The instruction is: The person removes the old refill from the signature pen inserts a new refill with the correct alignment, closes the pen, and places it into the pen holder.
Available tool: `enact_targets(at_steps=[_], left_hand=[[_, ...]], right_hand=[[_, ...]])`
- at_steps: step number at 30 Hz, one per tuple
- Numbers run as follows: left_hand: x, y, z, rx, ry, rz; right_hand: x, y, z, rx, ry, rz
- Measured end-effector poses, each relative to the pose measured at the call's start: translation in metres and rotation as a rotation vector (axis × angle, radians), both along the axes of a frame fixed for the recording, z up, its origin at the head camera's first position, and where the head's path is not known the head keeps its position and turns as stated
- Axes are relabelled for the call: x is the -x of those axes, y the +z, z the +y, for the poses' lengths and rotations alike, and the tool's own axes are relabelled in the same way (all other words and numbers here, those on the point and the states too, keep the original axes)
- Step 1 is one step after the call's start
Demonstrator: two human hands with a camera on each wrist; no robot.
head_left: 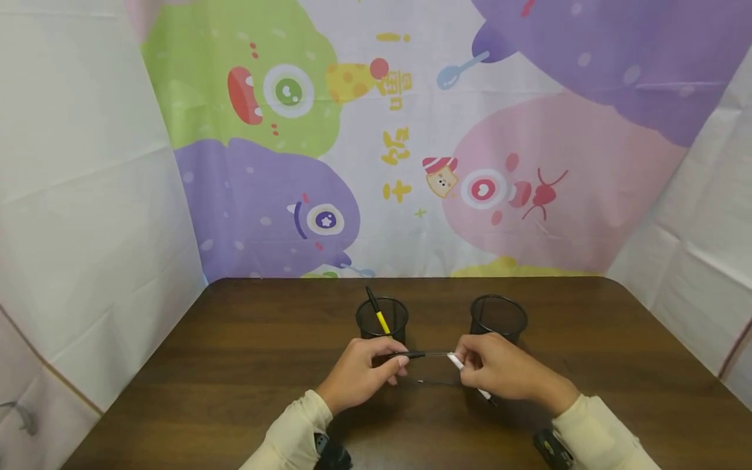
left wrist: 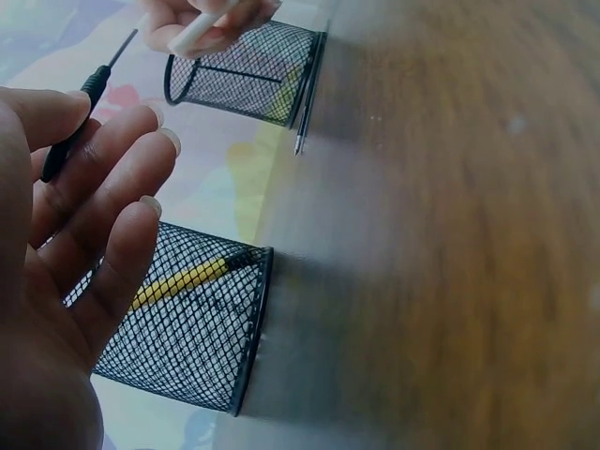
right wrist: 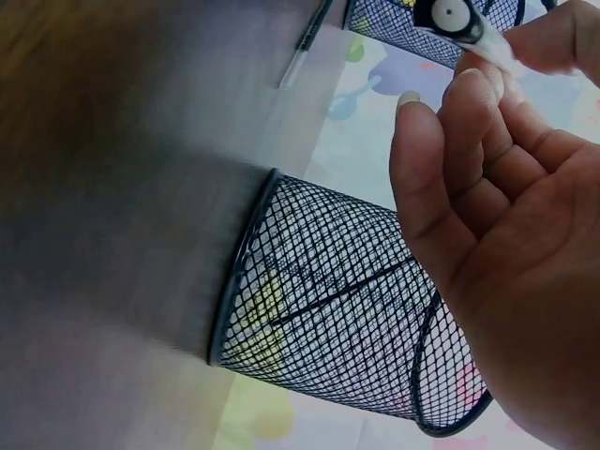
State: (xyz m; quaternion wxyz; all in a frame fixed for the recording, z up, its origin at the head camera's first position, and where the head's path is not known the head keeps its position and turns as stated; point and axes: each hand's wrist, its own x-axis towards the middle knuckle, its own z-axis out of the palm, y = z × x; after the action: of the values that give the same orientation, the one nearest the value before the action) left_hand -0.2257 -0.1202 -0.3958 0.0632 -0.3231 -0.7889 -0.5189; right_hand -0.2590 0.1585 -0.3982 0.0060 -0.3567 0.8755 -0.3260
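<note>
My left hand [head_left: 357, 369] pinches a small black-handled screwdriver [head_left: 416, 354] between thumb and fingers, its thin metal shaft pointing right. Opposite it, my right hand [head_left: 499, 371] pinches a slanted white pen-like stick [head_left: 484, 393]. The shaft's tip overlaps the stick's upper end in the head view. At the stick's other end, the right wrist view shows a black round end [right wrist: 450, 15] with a pale disc. Below the hands lies a thin dark rod [head_left: 439, 382] on the table; the left wrist view shows its silvery tip [left wrist: 299, 144].
Behind my left hand stands a black mesh pen cup [head_left: 407, 314] holding a yellow-and-black pen [head_left: 382, 321]. A second mesh cup [head_left: 498, 296] stands behind my right hand. The brown table [head_left: 247, 365] ends at a cartoon-printed cloth [head_left: 405, 241], with white cloth at both sides.
</note>
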Motion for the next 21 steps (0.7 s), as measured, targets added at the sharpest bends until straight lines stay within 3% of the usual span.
enact_targets(at_steps=[11, 21], left_hand=[[0.001, -0.001, -0.001, -0.006, 0.002, -0.007], [0.001, 0.000, -0.001, -0.004, 0.007, -0.011]], right_hand=[[0.000, 0.003, 0.000, -0.008, -0.021, 0.020], [-0.002, 0.013, 0.007, -0.014, -0.004, -0.025]])
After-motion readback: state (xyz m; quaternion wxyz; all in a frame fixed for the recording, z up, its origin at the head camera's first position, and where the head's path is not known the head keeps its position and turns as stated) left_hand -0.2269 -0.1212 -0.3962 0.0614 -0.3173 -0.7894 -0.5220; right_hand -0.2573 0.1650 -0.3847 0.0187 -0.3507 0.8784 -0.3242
